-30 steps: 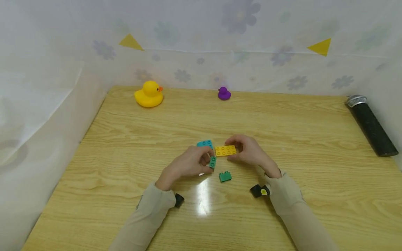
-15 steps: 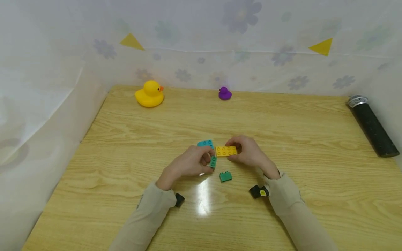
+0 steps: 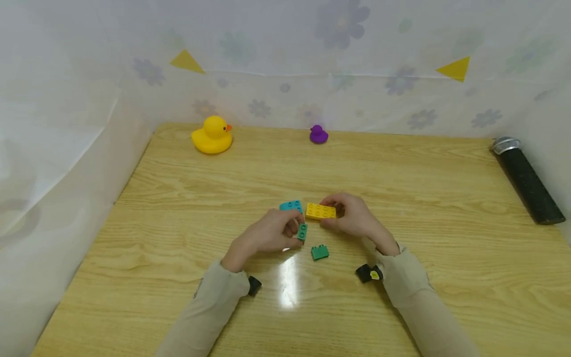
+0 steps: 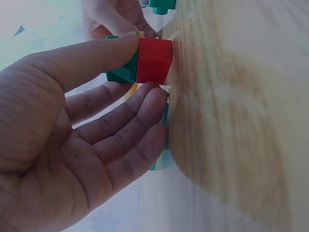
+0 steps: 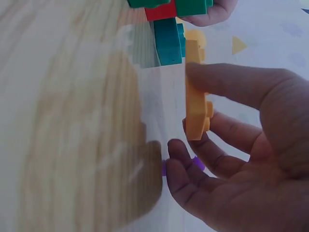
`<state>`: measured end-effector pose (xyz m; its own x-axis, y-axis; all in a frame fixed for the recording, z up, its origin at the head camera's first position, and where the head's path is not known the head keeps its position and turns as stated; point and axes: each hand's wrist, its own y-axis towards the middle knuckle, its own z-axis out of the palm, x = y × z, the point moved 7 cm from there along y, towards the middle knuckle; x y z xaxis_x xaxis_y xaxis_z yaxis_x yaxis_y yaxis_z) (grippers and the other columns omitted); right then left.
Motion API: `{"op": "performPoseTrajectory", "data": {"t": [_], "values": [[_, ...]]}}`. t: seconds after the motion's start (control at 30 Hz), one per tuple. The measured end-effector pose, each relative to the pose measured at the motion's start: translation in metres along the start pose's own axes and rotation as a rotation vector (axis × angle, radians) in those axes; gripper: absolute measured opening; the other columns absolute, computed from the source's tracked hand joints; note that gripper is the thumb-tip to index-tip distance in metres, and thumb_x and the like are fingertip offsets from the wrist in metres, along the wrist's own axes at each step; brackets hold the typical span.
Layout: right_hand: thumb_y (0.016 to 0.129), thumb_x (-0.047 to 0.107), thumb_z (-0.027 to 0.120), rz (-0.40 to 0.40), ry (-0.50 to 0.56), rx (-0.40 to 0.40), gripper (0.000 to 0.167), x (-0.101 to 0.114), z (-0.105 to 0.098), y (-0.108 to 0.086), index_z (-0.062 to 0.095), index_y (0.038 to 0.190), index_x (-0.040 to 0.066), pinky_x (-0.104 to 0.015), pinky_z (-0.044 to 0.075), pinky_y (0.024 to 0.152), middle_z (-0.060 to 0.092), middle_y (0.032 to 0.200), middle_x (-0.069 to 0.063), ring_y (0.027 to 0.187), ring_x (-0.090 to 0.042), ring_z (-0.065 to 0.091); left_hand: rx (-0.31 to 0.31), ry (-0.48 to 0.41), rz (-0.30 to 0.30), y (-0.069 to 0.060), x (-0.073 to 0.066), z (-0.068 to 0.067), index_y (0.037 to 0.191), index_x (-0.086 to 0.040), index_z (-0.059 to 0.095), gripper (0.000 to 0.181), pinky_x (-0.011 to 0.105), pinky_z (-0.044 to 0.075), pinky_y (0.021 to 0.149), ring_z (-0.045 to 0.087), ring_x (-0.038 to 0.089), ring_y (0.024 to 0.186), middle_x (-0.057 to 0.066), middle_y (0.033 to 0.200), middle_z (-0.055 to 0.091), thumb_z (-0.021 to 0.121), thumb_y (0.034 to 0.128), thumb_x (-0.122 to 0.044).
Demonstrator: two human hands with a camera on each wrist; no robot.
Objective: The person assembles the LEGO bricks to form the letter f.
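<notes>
- Right grip: the right hand (image 3: 350, 214) holds the yellow brick (image 3: 319, 211) in a narrow pinch by its near end, thumb on one long side, fingers on the other.
- Left grip: the left hand (image 3: 269, 230) pinches the upper green brick (image 3: 302, 232), thumb against its face. Spacing is likewise narrow. The lower fingers curve without gripping anything.
- Red brick (image 4: 153, 61): directly below the upper green brick, against it, on the table side of the left grip. Whether it touches the table (image 3: 250, 173) cannot be told.
- Change: compared with half a second ago, the yellow brick sits slightly farther from the wearer in the head view and shows more of its near side. The right wrist view suggests a gap beneath it. Judgement: it has been raised or tipped off the table.
- Meaning for the work: the right grip now appears to carry the yellow brick's weight. No join between it and the left grip's stack is visible.
- Blue brick (image 3: 291, 205): just beyond the left grip's fingers, left of the yellow brick, partly hidden by the hand.
- Loose green brick (image 3: 319, 253): on the wearer's side of both grips, between them, untouched.
- Well beyond the grips: yellow duck (image 3: 211, 136), purple duck (image 3: 318, 135). Far right of the right grip: microphone (image 3: 528, 181).
</notes>
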<state>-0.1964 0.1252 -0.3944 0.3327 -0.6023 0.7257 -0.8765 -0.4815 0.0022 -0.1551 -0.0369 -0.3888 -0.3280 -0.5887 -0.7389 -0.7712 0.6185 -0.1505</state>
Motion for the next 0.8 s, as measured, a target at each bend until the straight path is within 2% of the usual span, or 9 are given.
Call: {"op": "performPoseTrajectory", "data": {"t": [0.13, 0.33, 0.53, 0.8], "values": [[0.078, 0.013, 0.079, -0.025, 0.032, -0.008, 0.036, 0.005, -0.002, -0.001, 0.065, 0.11, 0.003, -0.04, 0.049, 0.079, 0.066, 0.105, -0.009, 0.091, -0.025, 0.058, -0.008, 0.004, 0.001, 0.0, 0.001, 0.001, 0.113, -0.007, 0.059, 0.034, 0.025, 0.051, 0.075, 0.063, 0.014, 0.086, 0.005, 0.097, 0.068, 0.075, 0.0839, -0.015], [0.081, 0.012, 0.077, -0.058, 0.093, 0.002, 0.035, 0.013, -0.004, -0.004, 0.064, 0.112, 0.003, -0.04, 0.051, 0.078, 0.065, 0.108, -0.009, 0.093, -0.025, 0.059, -0.026, 0.015, 0.018, 0.0, -0.001, -0.001, 0.115, -0.005, 0.059, 0.035, 0.025, 0.051, 0.074, 0.063, 0.015, 0.085, 0.006, 0.096, 0.068, 0.074, 0.0845, -0.014], [0.08, 0.012, 0.078, -0.087, 0.125, 0.027, 0.035, 0.023, -0.006, -0.008, 0.063, 0.112, 0.007, -0.042, 0.051, 0.079, 0.063, 0.11, -0.006, 0.094, -0.023, 0.057, -0.032, 0.025, 0.017, 0.0, -0.001, -0.001, 0.113, -0.005, 0.059, 0.034, 0.025, 0.051, 0.073, 0.063, 0.013, 0.083, 0.005, 0.094, 0.068, 0.074, 0.0845, -0.014], [0.079, 0.008, 0.079, -0.13, 0.145, 0.027, 0.035, 0.035, -0.007, -0.013, 0.064, 0.11, 0.008, -0.043, 0.051, 0.075, 0.064, 0.106, -0.004, 0.091, -0.021, 0.057, -0.042, 0.002, 0.022, 0.0, -0.001, 0.0, 0.109, -0.005, 0.058, 0.03, 0.022, 0.051, 0.069, 0.063, 0.013, 0.081, 0.005, 0.092, 0.067, 0.074, 0.0844, -0.013]]}}
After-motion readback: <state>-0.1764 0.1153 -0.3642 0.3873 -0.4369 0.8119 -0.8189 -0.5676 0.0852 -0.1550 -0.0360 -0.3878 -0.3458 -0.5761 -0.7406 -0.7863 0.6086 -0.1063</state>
